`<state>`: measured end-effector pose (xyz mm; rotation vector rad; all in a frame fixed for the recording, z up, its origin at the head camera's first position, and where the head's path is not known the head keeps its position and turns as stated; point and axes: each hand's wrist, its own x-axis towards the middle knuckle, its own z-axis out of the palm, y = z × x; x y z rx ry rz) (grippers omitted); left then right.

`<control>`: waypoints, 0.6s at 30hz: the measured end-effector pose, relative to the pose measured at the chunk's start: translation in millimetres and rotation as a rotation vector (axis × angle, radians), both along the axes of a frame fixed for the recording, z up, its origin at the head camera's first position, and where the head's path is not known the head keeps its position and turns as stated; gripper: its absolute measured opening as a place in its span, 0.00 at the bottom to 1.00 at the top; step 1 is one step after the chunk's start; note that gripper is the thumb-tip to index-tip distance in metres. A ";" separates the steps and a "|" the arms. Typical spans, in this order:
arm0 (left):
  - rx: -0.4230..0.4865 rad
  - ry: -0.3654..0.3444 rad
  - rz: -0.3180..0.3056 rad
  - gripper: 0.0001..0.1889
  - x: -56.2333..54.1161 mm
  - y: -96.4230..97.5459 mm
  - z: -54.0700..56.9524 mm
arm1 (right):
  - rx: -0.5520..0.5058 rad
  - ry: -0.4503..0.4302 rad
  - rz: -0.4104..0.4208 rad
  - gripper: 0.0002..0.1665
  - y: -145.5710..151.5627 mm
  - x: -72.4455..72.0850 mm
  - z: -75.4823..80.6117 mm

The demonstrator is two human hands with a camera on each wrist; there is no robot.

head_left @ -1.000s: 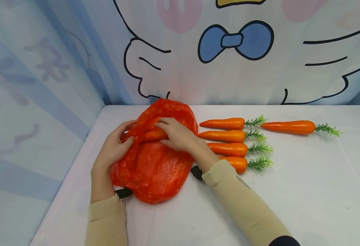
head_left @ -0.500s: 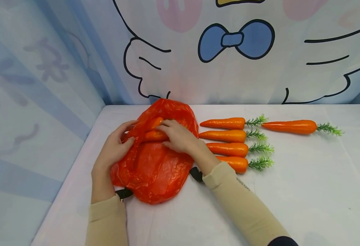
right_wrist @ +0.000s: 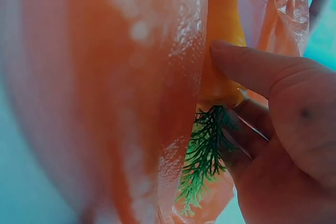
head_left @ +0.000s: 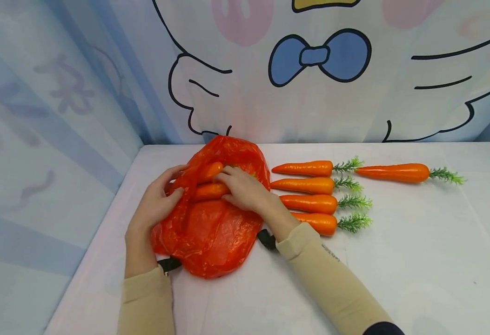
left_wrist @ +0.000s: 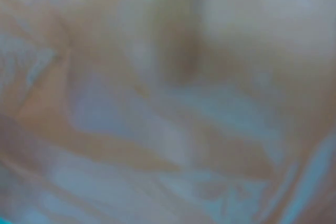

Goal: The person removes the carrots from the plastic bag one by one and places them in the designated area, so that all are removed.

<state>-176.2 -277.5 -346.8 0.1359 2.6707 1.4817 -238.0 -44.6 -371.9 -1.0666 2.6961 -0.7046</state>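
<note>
A red plastic bag [head_left: 211, 242] lies on the table with its mouth held apart. My left hand [head_left: 154, 202] grips the bag's left edge, thumb on the near side of the film. Inside the mouth lie two orange carrots, an upper one [head_left: 210, 172] and a lower one [head_left: 209, 191]. My right hand [head_left: 246, 190] reaches into the bag at their right ends. In the right wrist view the thumb and fingers pinch the thick end of a carrot [right_wrist: 223, 24], just above its green leaves [right_wrist: 202, 153]. The left wrist view is blurred, filled by bag film [left_wrist: 126, 145].
Several carrots [head_left: 312, 185] lie stacked in a row right of the bag, leaves pointing right; the right forearm partly covers the lowest. Another carrot [head_left: 395, 173] lies farther right. A printed curtain [head_left: 245, 107] stands behind the white table [head_left: 416, 260].
My right hand has shifted slightly right and toward me inside the bag, uncovering more of the two carrots. The left hand keeps its place on the bag's edge.
</note>
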 end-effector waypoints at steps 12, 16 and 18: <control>0.005 -0.017 0.021 0.28 0.6 -0.1 0.2 | 0.031 -0.024 0.005 0.27 4.7 3.1 6.4; -0.004 0.009 0.003 0.28 0.4 -0.1 0.6 | 0.038 -0.028 0.007 0.28 5.9 3.2 8.4; 0.000 0.012 -0.005 0.28 0.4 0.1 0.8 | 0.038 -0.023 0.010 0.29 5.6 3.1 8.8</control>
